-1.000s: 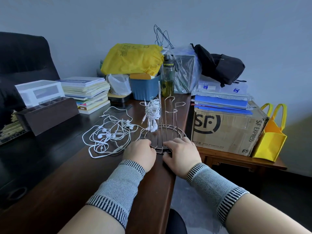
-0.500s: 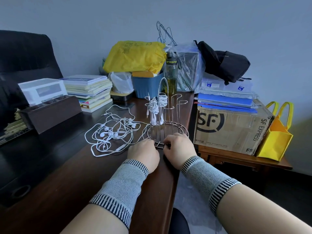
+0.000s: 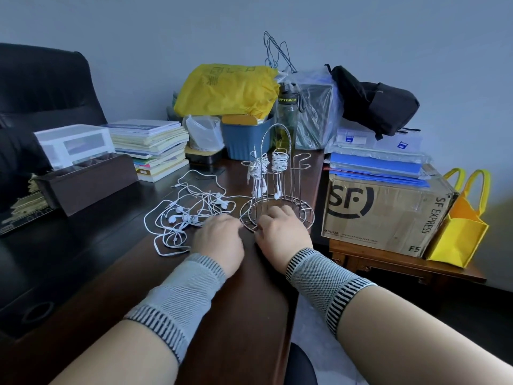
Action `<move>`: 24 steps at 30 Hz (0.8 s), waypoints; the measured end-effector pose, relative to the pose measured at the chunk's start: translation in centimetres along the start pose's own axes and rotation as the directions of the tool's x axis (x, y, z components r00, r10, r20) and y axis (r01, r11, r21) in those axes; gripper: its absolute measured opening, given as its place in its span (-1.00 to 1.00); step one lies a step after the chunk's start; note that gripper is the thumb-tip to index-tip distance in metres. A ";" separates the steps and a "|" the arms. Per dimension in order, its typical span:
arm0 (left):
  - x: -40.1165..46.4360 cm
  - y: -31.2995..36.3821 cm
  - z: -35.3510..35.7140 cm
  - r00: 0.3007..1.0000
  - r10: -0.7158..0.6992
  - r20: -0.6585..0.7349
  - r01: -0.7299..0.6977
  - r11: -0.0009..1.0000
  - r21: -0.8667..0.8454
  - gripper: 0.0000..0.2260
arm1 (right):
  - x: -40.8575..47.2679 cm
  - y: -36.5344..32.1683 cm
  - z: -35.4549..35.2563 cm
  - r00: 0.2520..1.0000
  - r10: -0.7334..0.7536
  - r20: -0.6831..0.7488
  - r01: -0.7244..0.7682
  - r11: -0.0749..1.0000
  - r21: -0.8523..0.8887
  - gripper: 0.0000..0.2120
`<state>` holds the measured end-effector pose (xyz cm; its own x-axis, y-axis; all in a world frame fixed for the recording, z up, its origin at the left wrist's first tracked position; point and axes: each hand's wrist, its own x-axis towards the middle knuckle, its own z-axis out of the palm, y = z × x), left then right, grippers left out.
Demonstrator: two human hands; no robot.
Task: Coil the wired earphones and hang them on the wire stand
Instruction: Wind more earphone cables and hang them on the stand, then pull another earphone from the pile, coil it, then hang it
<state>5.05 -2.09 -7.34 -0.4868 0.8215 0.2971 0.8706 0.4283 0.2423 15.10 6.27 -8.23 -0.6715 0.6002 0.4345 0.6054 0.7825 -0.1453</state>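
A metal wire stand (image 3: 301, 162) with a round base ring stands near the desk's right edge. Two coiled white earphones hang on its prongs, one on the left (image 3: 258, 169) and one beside it (image 3: 280, 161). A loose tangle of white earphones (image 3: 191, 211) lies on the desk, left of the stand. My left hand (image 3: 219, 240) is at the left edge of the base ring with curled fingers; its fingertips are hidden. My right hand (image 3: 283, 234) holds the ring's front, fingers reaching over the rim.
Behind the stand are a blue tub (image 3: 244, 140), a bottle (image 3: 287, 115) and bagged items. A book stack (image 3: 150, 145) and a brown box (image 3: 86, 182) stand to the left. A cardboard box (image 3: 385, 212) sits on a low table to the right, past the desk edge.
The stand has turned on the desk, so both hung coils now face me side by side. My hands have shifted along the base ring, the right one further over it.
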 end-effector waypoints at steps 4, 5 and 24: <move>0.8 -3.7 -1.2 0.988 -0.131 -0.081 0.125 0.990 -0.069 -0.66 | 0.8 -2.0 0.4 0.999 -0.033 0.040 0.030 0.996 0.085 -0.85; 0.9 -4.4 -1.2 0.985 -0.150 -0.084 0.144 0.987 -0.076 -0.65 | 0.9 -2.8 0.4 0.996 -0.029 0.090 0.020 0.995 0.100 -0.78; 6.5 -7.7 -0.6 0.942 -0.329 -0.066 0.324 0.943 -0.079 -0.76 | 3.4 -5.8 1.7 0.994 -0.022 0.110 -0.010 0.960 0.279 -0.74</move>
<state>-4.82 -0.26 -6.73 -0.7497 0.6079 0.2615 0.6575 0.6398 0.3979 8.60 4.08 -7.46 -0.7273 0.5978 0.3373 0.4687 0.7915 -0.3921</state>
